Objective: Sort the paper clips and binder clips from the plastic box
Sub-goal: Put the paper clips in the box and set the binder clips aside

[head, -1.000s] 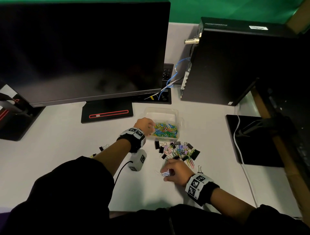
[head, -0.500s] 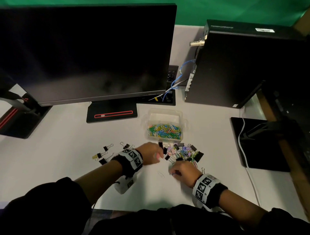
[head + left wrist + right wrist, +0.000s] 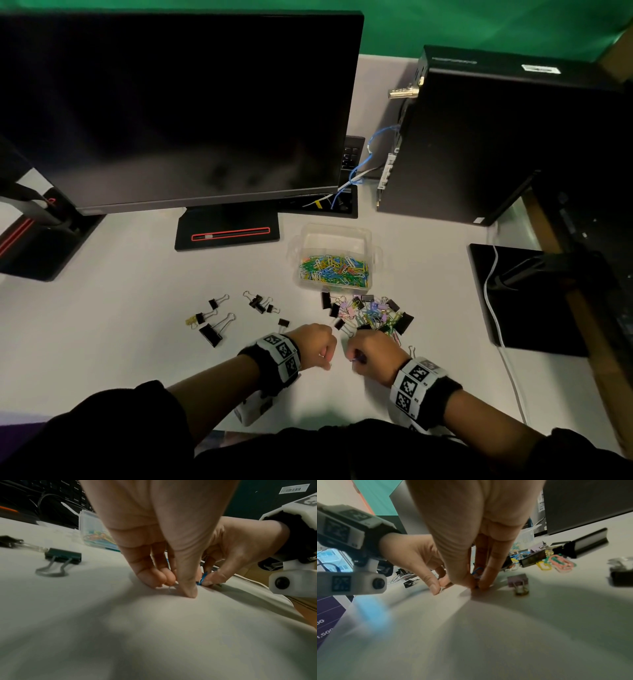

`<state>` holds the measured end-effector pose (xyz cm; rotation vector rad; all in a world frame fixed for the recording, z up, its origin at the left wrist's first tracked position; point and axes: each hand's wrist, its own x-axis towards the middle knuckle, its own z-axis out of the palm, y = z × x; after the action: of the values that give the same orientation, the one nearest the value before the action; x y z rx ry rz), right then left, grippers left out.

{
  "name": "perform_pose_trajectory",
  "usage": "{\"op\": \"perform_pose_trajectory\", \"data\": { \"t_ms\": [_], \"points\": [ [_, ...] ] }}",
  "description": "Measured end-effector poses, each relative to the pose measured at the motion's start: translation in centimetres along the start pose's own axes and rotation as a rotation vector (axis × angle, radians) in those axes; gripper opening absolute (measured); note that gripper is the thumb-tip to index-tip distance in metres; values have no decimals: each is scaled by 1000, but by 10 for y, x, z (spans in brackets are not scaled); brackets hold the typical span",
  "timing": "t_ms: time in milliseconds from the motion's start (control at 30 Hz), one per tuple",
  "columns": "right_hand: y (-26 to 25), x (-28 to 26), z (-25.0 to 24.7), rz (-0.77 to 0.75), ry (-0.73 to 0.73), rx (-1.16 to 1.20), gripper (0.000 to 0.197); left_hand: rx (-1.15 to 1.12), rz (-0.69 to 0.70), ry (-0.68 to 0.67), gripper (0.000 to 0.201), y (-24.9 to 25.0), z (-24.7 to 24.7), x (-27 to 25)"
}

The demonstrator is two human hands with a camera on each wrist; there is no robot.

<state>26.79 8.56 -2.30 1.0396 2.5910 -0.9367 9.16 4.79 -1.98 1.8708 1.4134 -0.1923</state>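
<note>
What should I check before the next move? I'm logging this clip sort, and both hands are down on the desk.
1. Left hand pinching a pale paper clip on the table: ok.
2. Right hand holding a blue paper clip: ok.
3. Plastic box open, paper clips inside: ok.
4. Mixed pile fully sorted: not ok.
5. Each grip secure enough to lift: cannot tell.
</note>
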Motion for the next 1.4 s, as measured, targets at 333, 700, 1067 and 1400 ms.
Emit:
{"op": "perform_pose_trajectory", "data": {
  "t_ms": [333, 700, 1067, 1400],
  "points": [
    [1, 4, 2, -1, -14, 19, 10, -87, -28, 96, 18, -7, -13, 5],
    [-9, 37, -66, 42, 247, 262, 11, -201, -105, 478, 10, -21, -78, 23],
    [1, 82, -94, 165, 292, 187, 28, 141, -136, 314, 44, -32, -93, 52],
    [56, 7, -84, 207, 423, 163, 31, 179, -59, 607, 37, -12, -72, 39]
  ]
}}
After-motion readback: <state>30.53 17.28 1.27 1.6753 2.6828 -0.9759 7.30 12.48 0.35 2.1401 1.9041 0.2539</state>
